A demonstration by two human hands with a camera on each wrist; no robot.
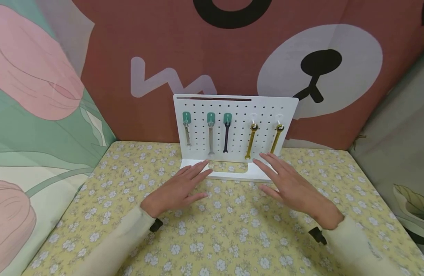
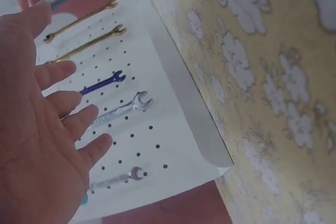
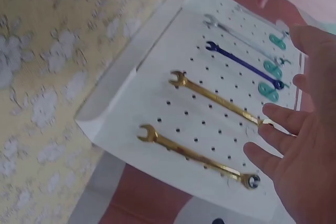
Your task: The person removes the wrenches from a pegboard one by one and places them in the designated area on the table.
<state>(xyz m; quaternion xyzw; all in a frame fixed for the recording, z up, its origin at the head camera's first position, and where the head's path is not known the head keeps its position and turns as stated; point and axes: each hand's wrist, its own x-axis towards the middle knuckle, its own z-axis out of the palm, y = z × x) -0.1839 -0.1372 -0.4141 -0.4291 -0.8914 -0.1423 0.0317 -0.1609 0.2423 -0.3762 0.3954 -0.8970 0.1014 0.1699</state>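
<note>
A white pegboard (image 1: 239, 132) stands on the table with several combination wrenches hanging from hooks. From the left come a small silver wrench (image 1: 187, 135), a longer silver wrench (image 1: 211, 140) and a dark blue wrench (image 2: 105, 83), all on green hooks. Two gold wrenches, one nearer the middle (image 3: 218, 98) and one at the right end (image 3: 191, 153), hang from clear hooks. My left hand (image 1: 179, 189), fingers spread, hovers before the board's lower left side and holds nothing. My right hand (image 1: 291, 188) is likewise spread and bare, at the lower right, partly covering the base.
The pegboard's white base (image 1: 229, 176) has a rectangular cutout. Yellow flowered cloth (image 1: 225, 237) covers the table. Behind the board hangs a red-brown printed curtain (image 1: 149, 119), with a floral curtain (image 1: 60, 153) on the left and a grey one (image 1: 398, 130) on the right.
</note>
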